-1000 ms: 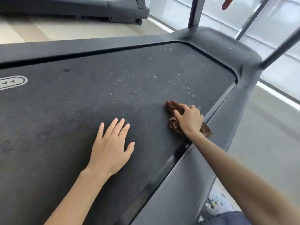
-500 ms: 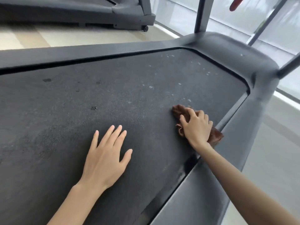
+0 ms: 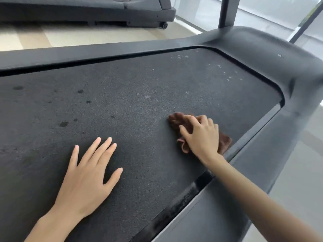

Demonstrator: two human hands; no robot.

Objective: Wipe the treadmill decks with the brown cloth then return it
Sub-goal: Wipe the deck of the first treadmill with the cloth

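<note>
The dark treadmill deck fills most of the view, with pale specks near its far right corner and a few darker spots at the left. A crumpled brown cloth lies on the belt close to the right side rail. My right hand lies on top of the cloth, fingers bent over it and pressing it to the belt. My left hand rests flat on the belt nearer to me, fingers spread and straight, holding nothing.
Grey side rails frame the belt, and the front housing curves round at the upper right with an upright post rising from it. A second treadmill stands across a strip of light floor. Windows line the right.
My right hand has slid the cloth leftward, away from the right rail and onto the belt. My left hand stays flat in about the same spot. The view has shifted forward.
</note>
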